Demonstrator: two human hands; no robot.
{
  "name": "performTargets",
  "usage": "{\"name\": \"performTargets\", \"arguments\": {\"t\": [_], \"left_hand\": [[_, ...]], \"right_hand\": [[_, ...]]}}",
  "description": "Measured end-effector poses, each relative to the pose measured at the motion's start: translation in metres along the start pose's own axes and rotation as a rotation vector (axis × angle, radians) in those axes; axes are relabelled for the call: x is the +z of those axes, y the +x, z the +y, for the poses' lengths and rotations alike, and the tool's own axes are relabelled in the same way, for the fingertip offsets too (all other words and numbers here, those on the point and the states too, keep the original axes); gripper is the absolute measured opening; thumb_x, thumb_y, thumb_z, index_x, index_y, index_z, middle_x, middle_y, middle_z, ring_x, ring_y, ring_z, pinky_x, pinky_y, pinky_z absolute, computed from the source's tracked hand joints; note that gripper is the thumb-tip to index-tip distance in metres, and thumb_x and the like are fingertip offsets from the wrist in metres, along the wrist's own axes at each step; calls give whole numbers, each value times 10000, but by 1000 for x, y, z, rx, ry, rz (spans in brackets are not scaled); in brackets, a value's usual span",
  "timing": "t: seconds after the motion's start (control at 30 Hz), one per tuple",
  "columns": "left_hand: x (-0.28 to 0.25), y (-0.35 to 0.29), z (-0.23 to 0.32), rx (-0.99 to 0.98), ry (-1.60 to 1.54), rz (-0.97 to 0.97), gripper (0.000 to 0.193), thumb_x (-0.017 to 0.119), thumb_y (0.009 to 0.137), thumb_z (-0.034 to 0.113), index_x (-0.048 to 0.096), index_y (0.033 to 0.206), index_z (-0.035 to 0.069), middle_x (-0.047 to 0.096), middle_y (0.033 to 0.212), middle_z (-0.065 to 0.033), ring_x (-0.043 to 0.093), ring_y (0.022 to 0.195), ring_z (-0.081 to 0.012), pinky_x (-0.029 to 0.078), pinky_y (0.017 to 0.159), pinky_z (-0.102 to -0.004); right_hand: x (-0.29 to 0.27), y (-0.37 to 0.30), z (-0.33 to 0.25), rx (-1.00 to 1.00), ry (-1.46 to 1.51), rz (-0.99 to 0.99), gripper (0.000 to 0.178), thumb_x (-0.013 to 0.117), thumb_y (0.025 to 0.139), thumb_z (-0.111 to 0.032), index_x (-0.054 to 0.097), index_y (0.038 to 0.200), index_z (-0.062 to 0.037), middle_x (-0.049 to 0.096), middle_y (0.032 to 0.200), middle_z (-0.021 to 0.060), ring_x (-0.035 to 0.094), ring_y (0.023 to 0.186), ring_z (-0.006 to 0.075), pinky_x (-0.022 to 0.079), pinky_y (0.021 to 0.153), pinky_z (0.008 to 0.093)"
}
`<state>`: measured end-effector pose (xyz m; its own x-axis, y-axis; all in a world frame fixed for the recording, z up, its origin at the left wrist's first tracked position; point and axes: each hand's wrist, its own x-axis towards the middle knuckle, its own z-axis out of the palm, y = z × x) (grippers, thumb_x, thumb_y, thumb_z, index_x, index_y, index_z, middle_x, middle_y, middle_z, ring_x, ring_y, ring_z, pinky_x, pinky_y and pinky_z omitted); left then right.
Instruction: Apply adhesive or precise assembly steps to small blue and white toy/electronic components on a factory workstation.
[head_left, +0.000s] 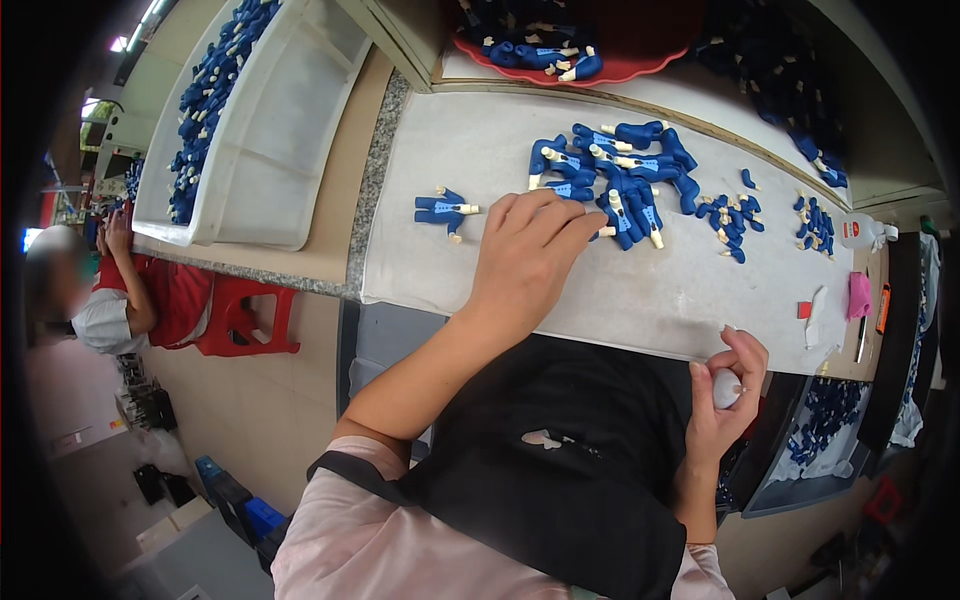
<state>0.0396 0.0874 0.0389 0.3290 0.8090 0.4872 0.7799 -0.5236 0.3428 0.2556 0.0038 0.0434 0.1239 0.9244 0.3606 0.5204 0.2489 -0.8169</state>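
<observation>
At four o'clock, the right hand (712,424) curls its fingers round a pale bulb (726,388). Toward one, the left hand (525,252) bends over the heap of blue figures (622,212) at two; whether it pinches one, I cannot tell. Picking seems underway, calling next for a clean single-piece pinch.

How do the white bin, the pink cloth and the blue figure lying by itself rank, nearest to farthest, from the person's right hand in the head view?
From the right hand:
1. Pink cloth, ahead and right.
2. Blue figure, well to the left.
3. White bin, farthest left.
</observation>
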Motion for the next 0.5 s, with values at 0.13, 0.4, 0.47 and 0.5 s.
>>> {"name": "performTargets", "arguments": {"t": [0.13,0.4,0.47,0.5], "left_hand": [[-4,-6,15,-315,-850,64,305,577,744,32,534,1045,32,531,1002,-92,507,935,-197,390,826,-303],[15,-8,56,-892,-2094,-262,429,449,855,111,315,1252,21,510,1024,-151,517,1001,-278,502,768,-326],[20,-12,61,-867,-2058,-281,411,457,850,105,338,1235,26,510,1023,-155,518,1000,-284,504,766,-335],[21,-13,62,-840,-2010,-290,394,465,845,100,362,1219,30,511,1023,-158,519,999,-290,505,764,-343]], "right_hand": [[0,-4,2,151,155,2,523,542,629,74,359,1111,-12,407,1016,132,429,665,115,371,642,240],[-16,4,-11,74,474,-100,373,448,700,30,378,1066,13,358,1042,145,501,765,199,419,675,298],[-21,1,-17,153,378,-65,374,510,725,-17,388,1076,22,380,1017,147,512,741,203,433,653,289],[-22,-1,-17,157,371,-62,374,510,725,-17,388,1076,22,380,1017,147,512,741,203,433,653,289]]}}
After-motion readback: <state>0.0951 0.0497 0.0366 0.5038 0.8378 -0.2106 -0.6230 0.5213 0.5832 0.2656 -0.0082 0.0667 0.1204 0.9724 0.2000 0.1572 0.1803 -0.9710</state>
